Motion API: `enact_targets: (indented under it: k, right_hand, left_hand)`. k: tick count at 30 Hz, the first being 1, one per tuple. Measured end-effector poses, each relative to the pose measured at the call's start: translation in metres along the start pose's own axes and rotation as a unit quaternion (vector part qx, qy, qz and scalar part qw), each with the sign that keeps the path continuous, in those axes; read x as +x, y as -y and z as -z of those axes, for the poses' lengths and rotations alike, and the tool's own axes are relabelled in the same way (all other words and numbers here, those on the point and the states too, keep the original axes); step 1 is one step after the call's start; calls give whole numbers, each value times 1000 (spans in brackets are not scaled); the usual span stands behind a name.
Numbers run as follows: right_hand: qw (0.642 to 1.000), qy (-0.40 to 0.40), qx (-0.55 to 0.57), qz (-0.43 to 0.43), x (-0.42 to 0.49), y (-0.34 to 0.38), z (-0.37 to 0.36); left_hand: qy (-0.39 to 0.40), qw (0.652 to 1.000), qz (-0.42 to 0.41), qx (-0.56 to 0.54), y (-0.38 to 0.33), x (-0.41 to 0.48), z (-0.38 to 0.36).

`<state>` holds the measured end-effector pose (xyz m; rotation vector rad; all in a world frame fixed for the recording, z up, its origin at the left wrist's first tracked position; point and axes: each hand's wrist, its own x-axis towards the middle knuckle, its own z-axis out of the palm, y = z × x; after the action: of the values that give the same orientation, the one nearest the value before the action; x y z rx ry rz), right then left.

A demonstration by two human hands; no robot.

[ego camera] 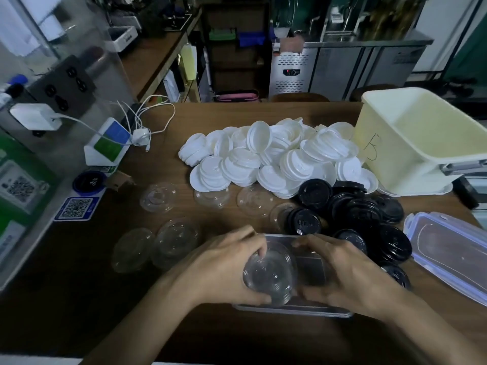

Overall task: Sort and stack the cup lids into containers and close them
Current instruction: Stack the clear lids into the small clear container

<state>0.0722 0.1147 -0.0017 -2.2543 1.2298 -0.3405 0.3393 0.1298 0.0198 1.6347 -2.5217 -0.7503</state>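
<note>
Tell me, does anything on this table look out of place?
Mostly just unsorted heaps. One clear lid lies tucked under the edge of the black lids, apart from the other clear lids farther left.

Likely a café counter — steel fridge [340, 67], payment QR codes [76, 208], heaped cup lids [271, 156].

A clear lid stack [268, 272] tilts inside the open clear container [312, 270], white lid pile [276, 156] and black lid pile [363, 214] beyond.
</note>
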Motion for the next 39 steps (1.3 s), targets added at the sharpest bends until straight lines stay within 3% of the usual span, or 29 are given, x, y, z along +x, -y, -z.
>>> enact_targets:
  k: [4, 10, 15, 20, 23, 26, 34, 39]
  right_hand:
    - [999, 34, 13, 9, -3, -9, 5]
    - [1000, 20, 6, 14, 0, -20, 0]
    - [997, -48, 47, 26, 10, -16, 7]
    - [990, -118, 70, 35, 47, -9, 19]
    - [995, -91, 48, 8, 74, -18, 21]
    - [998, -61, 19, -8, 98, -29, 22]
    - [993, 57, -105, -12, 129, -31, 13]
    - [981, 77, -175, -15, 131, -38, 4]
  left_hand:
    - [32, 998, 14, 53, -12, 9, -6]
    - [48, 993, 5, 108, -19, 21, -19]
    - [52, 997, 16, 46, -12, 20, -15]
    - [-49, 996, -30, -69, -1, 21, 10]
    - [-140, 976, -35, -163, 16, 31, 25]
    - [-168, 971, -2, -169, 46, 56, 24]
    - [-77, 997, -2, -6, 78, 118, 0]
    - [-58, 997, -24, 46, 82, 128, -8]
